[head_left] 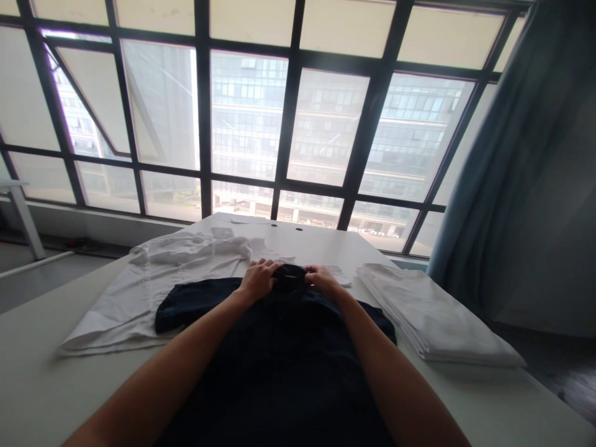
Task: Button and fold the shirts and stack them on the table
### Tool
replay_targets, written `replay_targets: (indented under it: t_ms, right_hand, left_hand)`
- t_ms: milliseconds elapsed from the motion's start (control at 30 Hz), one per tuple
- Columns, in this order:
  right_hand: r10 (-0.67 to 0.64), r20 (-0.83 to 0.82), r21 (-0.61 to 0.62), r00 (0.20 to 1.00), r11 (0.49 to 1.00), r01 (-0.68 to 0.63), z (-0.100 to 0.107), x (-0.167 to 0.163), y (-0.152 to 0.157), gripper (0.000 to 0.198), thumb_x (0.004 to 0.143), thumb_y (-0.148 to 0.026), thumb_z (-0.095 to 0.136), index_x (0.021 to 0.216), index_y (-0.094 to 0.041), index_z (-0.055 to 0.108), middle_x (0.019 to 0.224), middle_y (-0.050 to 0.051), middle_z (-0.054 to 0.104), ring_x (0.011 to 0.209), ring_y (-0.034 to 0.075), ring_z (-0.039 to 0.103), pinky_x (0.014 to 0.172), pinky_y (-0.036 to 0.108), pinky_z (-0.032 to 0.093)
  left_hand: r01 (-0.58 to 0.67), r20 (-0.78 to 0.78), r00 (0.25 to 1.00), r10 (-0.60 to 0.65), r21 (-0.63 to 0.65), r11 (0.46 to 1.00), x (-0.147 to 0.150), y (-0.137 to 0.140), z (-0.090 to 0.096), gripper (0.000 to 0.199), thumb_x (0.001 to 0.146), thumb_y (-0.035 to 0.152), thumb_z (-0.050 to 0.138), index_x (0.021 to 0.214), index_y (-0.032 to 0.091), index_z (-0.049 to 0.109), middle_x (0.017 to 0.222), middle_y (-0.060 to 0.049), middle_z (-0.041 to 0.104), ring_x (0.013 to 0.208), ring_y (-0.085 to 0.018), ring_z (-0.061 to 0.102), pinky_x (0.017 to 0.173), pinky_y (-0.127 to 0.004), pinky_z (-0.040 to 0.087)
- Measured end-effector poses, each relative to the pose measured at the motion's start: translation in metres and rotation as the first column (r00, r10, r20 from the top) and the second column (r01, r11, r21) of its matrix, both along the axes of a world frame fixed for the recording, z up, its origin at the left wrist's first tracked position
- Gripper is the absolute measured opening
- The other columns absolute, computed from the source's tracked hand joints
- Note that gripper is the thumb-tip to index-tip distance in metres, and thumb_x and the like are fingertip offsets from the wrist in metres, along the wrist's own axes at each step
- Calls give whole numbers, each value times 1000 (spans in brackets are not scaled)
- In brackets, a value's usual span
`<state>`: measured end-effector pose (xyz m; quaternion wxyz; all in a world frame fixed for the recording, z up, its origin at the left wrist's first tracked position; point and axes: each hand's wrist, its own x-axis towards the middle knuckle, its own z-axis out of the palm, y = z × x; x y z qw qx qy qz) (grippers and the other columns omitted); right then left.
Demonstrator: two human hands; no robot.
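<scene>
A dark navy shirt (279, 347) lies spread on the white table (37, 347), its short sleeves out to both sides and its collar (291, 271) at the far end. My left hand (261, 278) grips the left side of the collar, fingers curled over it. On the collar's right side, my right hand (322, 279) pinches the edge between thumb and fingers. The collar stands up in a ring between both hands. My forearms cover parts of the shirt's sides.
A rumpled white garment (125, 298) lies at the left, partly under the navy sleeve. Folded white cloth (442, 316) is stacked at the right. Behind the table stand large windows (246, 118), and a blue-grey curtain (493, 155) hangs at the right.
</scene>
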<state>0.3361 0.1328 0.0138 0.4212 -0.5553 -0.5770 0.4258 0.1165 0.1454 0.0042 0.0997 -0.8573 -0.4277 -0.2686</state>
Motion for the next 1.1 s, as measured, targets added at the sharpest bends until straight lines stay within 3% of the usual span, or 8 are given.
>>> replay_targets:
  t_ms: [67, 167, 300, 500, 700, 800, 967, 1100]
  right_hand:
    - [58, -59, -22, 997, 998, -59, 1, 2, -3, 15, 76, -18, 68, 90, -14, 68, 80, 5, 69, 71, 15, 64, 65, 24, 54]
    - [100, -123, -43, 987, 993, -106, 1, 5, -5, 19, 79, -30, 74, 90, -15, 69, 83, 5, 70, 70, 13, 63, 64, 23, 53]
    - [150, -189, -107, 970, 979, -172, -1, 13, -5, 24, 75, -28, 78, 94, -15, 70, 78, 2, 69, 62, 10, 60, 58, 20, 50]
    - [271, -267, -161, 925, 934, -320, -2, 20, -10, 18, 78, -29, 74, 91, -17, 71, 76, 2, 68, 69, 14, 63, 70, 27, 53]
    - [141, -99, -87, 985, 985, -150, -3, 18, -3, 18, 85, -33, 63, 91, -18, 69, 79, 2, 67, 69, 13, 60, 68, 25, 50]
    - [141, 152, -9, 978, 990, -141, 2, 12, -4, 28, 89, -40, 55, 88, -16, 69, 79, 3, 67, 70, 14, 60, 67, 26, 48]
    - [-159, 666, 319, 729, 944, -86, 22, -6, -15, 31, 80, -42, 69, 94, -14, 75, 93, 10, 71, 83, 21, 63, 74, 29, 46]
    - [-246, 799, 343, 549, 936, -80, 33, -16, -27, 19, 80, -26, 67, 94, -20, 78, 91, 10, 74, 87, 23, 66, 75, 30, 44]
  left_hand:
    - [10, 8, 1000, -10, -27, 1000, -3, 2, -1, 33, 88, 18, 62, 120, 22, 66, 113, -8, 70, 109, -27, 61, 96, -42, 46]
    - [49, 42, 998, -48, -30, 998, -5, 5, -2, 21, 91, 18, 59, 109, 20, 69, 106, -7, 71, 105, -25, 63, 95, -39, 47]
    - [79, 60, 995, -78, -11, 997, -11, 11, -4, 15, 92, 15, 55, 100, 17, 68, 100, -7, 72, 100, -23, 64, 93, -35, 48]
    - [73, 79, 994, -69, -41, 997, -12, 12, -7, 22, 91, 6, 48, 100, 15, 66, 96, -8, 71, 98, -21, 65, 87, -30, 51]
    - [223, 104, 972, -211, -129, 966, -5, 2, 1, 21, 88, 29, 65, 106, 18, 69, 105, -6, 72, 100, -23, 66, 88, -31, 50]
    - [168, 103, 982, -157, -107, 980, -3, -1, 5, 16, 92, 30, 61, 97, 18, 71, 100, -6, 72, 98, -23, 67, 85, -31, 50]
    - [15, 142, 990, -11, -30, 999, -1, -5, 8, 13, 93, 29, 61, 93, 18, 67, 97, -7, 70, 96, -23, 65, 81, -31, 50]
    - [-64, 138, 989, 62, 11, 998, -6, -5, 9, 10, 91, 27, 62, 87, 19, 65, 94, -6, 68, 96, -24, 64, 78, -31, 49]
